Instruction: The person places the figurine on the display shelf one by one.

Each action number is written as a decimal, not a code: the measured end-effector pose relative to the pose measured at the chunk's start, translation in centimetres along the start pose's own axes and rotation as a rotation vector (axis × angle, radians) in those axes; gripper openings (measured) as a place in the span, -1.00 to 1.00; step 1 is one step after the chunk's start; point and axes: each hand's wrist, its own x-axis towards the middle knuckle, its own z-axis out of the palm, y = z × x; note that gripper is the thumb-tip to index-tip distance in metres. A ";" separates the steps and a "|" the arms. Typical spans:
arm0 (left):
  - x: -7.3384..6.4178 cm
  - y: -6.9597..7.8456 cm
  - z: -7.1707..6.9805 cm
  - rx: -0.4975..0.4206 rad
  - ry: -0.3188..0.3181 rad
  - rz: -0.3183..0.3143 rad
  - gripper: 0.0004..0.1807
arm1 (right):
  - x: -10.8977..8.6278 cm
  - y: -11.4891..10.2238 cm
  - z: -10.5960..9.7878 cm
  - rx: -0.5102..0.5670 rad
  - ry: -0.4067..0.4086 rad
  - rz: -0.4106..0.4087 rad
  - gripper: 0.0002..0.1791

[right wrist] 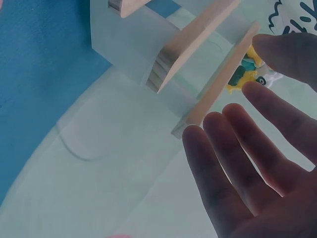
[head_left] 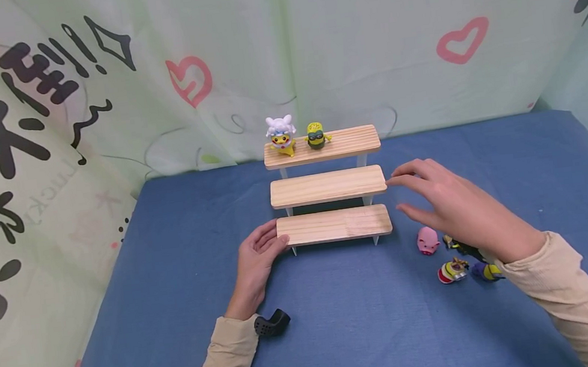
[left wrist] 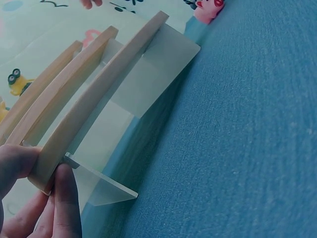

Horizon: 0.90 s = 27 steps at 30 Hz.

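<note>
Blue cloth — "LUCKY" curtain, left hand gripping wooden shelf

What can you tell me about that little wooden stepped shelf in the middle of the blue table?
The stepped shelf has three pale wooden boards with lengthwise grooves, rising like stairs on clear plastic side supports. It stands upright on the blue cloth, near the curtain. Two small yellow figures stand on the left part of its top board; the lower boards are bare. The left hand pinches the bottom board's left end, and the right hand hovers open by the middle board's right end.
</note>
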 end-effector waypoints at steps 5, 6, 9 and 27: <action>-0.1 0.0 -0.1 0.009 0.003 -0.003 -0.46 | -0.7 -0.1 0.1 -0.002 0.004 -0.001 -0.53; -0.1 0.1 -0.1 0.010 0.003 -0.003 -0.46 | -0.8 -0.2 0.1 0.000 0.007 -0.002 -0.52; -0.1 0.1 -0.1 0.014 0.000 -0.001 -0.45 | -1.2 -0.2 0.2 0.003 0.015 -0.013 -0.51; 0.0 0.0 -0.1 0.007 -0.004 0.009 -0.45 | -4.5 0.4 0.9 -0.010 0.003 -0.007 -0.48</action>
